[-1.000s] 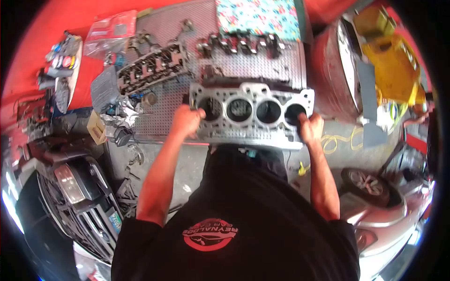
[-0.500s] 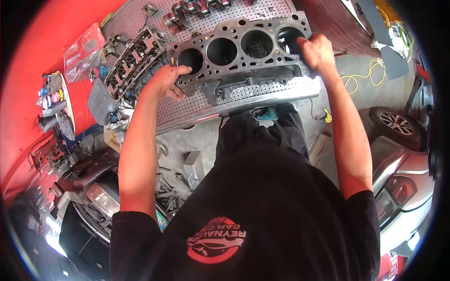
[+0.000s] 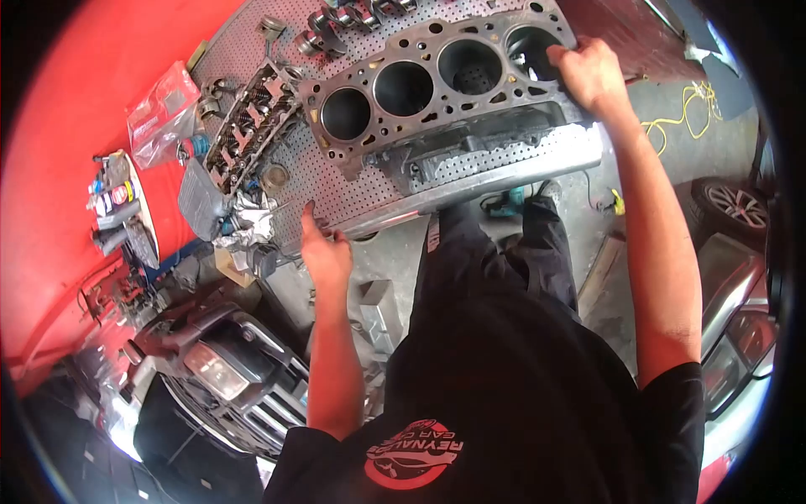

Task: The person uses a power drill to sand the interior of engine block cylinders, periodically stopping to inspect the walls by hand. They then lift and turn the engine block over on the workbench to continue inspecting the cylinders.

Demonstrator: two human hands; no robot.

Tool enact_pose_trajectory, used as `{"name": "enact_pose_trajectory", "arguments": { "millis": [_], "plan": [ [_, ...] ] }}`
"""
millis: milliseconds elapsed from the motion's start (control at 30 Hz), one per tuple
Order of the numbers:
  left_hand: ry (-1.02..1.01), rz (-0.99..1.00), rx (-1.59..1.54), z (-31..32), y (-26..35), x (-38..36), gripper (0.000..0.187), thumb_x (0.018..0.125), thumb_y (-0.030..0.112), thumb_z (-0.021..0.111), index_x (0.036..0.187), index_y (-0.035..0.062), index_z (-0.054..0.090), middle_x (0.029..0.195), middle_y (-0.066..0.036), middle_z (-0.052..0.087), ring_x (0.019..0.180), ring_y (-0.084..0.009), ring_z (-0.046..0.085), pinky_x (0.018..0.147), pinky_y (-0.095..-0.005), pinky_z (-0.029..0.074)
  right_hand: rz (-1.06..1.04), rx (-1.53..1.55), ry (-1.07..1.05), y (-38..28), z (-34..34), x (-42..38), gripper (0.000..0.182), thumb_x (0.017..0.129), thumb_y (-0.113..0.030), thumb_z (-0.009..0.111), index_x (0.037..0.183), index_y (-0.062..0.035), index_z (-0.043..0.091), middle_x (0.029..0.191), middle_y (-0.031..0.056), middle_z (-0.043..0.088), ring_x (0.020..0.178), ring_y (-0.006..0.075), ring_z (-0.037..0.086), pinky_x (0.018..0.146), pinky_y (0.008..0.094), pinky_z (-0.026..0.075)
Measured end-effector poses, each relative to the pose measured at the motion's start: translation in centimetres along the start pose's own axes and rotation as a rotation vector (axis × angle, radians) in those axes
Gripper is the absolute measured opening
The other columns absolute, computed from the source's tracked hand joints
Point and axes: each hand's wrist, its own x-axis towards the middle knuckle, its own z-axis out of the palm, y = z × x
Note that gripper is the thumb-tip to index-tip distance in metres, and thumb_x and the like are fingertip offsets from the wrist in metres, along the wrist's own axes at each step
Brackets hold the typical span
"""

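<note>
A grey engine block (image 3: 437,104) with a row of open cylinder bores lies tilted on the perforated metal workbench (image 3: 306,181). My right hand (image 3: 590,74) grips the block's right end, its fingers curled over the rim beside the rightmost bore; some fingertips are hidden. Off the block, at the bench's front edge, is my left hand (image 3: 326,252). It holds nothing, with the thumb and a finger apart. Left of the block sits a cylinder head (image 3: 252,122). Behind the block lies a crankshaft (image 3: 340,23).
Crumpled foil-like wrapping (image 3: 252,217) rests at the bench's left corner. A plastic bag (image 3: 162,118) and a small tray of bottles (image 3: 126,202) are farther left. A car front (image 3: 222,370) stands lower left, a wheel (image 3: 730,206) at right. Yellow cable (image 3: 672,122) runs across the floor.
My left hand has let go of the block's left end and moved down toward the bench edge. My right hand stays on the block. The view has shifted and turned slightly.
</note>
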Motion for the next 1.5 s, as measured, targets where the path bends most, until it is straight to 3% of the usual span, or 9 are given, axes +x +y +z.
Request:
{"name": "enact_pose_trajectory", "arguments": {
  "millis": [167,233,300,333,567,800,1133,1367,1500],
  "plan": [
    [0.146,0.442,0.262,-7.3,4.7,9.4,0.035,0.09,0.022,0.079,0.066,0.0042,0.06,0.072,-0.012,0.061,0.074,-0.0307,0.056,0.078,-0.0417,0.044,0.014,0.019,-0.007,-0.4,-0.1,-1.0,0.045,0.082,-0.036,0.066,0.101,0.0034,0.075,0.095,0.0243,0.076,0.097,0.0362,0.074,0.091,0.042,0.053],
    [0.203,0.767,0.232,-8.8,8.1,14.2,0.022,0.089,0.016,0.078,0.079,0.0032,0.064,0.078,-0.013,0.061,0.081,-0.0324,0.059,0.078,-0.0425,0.044,-0.063,-0.026,0.042,0.6,0.5,-0.3,0.047,0.083,-0.036,0.066,0.108,0.0028,0.073,0.1,0.0256,0.074,0.098,0.0315,0.073,0.09,0.0396,0.053],
    [0.058,0.923,0.179,-8.8,12.3,17.2,0.012,0.089,0.009,0.074,0.094,0.0028,0.064,0.094,-0.014,0.065,0.084,-0.0343,0.06,0.08,-0.0447,0.045,-0.146,-0.117,0.06,2.9,1.2,0.8,0.051,0.086,-0.036,0.065,0.118,0.0028,0.07,0.109,0.0235,0.074,0.101,0.0282,0.073,0.092,0.0389,0.053],
    [-0.032,1.051,0.218,-8.8,14.3,17.9,0.014,0.089,0.011,0.074,0.092,0.0031,0.064,0.09,-0.014,0.064,0.083,-0.0342,0.06,0.08,-0.0447,0.046,0.18,0.172,0.032,-4.4,-2.0,-3.5,0.033,0.074,-0.023,0.066,0.084,0.0075,0.074,0.073,0.0239,0.071,0.067,0.0355,0.071,0.066,0.0426,0.056],
    [-0.503,1.455,0.441,-11.5,17.6,14.4,0.033,0.081,0.017,0.082,0.068,0.0073,0.052,0.072,-0.009,0.053,0.072,-0.0307,0.054,0.077,-0.0446,0.044,0.099,0.178,0.156,-2.7,-1.1,-3.6,0.039,0.071,-0.024,0.066,0.087,0.0115,0.071,0.082,0.0315,0.07,0.083,0.0394,0.073,0.077,0.0433,0.056],
    [-0.986,1.134,0.692,-9.5,13.0,7.8,0.04,0.079,0.007,0.075,0.117,-0.0001,0.066,0.081,-0.013,0.063,0.08,-0.0296,0.063,0.074,-0.0437,0.05,0.13,0.231,0.131,-3.5,-2.0,-4.8,0.044,0.076,-0.026,0.069,0.093,0.0143,0.071,0.095,0.034,0.07,0.095,0.0417,0.072,0.084,0.0429,0.057],
    [-0.605,1.342,1.187,-8.4,20.9,15.7,0.08,0.074,-0.003,0.063,0.151,0.0148,0.052,0.091,-0.015,0.06,0.087,-0.0328,0.06,0.077,-0.0448,0.049,0.123,0.283,0.089,-1.9,-1.7,-4.5,0.042,0.08,-0.021,0.062,0.098,0.0153,0.071,0.103,0.0362,0.069,0.102,0.0448,0.071,0.09,0.0448,0.056],
    [-0.58,1.634,1.276,-4.8,24.8,18.4,0.083,0.079,0.003,0.065,0.156,0.0279,0.046,0.085,-0.011,0.057,0.088,-0.0284,0.06,0.079,-0.0423,0.049,0.188,0.348,0.045,-3.0,-2.6,-4.9,0.042,0.077,-0.021,0.066,0.099,0.0154,0.07,0.099,0.0333,0.071,0.095,0.0397,0.073,0.085,0.0425,0.056],
    [-0.961,1.243,0.727,-5.5,23.8,18.3,0.057,0.084,-0.009,0.058,0.137,0.0135,0.064,0.098,-0.015,0.069,0.094,-0.031,0.066,0.09,-0.0408,0.051,0.045,0.47,0.019,-2.2,-2.8,-5.6,0.041,0.076,-0.021,0.068,0.095,0.0143,0.071,0.091,0.0281,0.073,0.086,0.0348,0.073,0.079,0.04,0.056]
  ]
}}
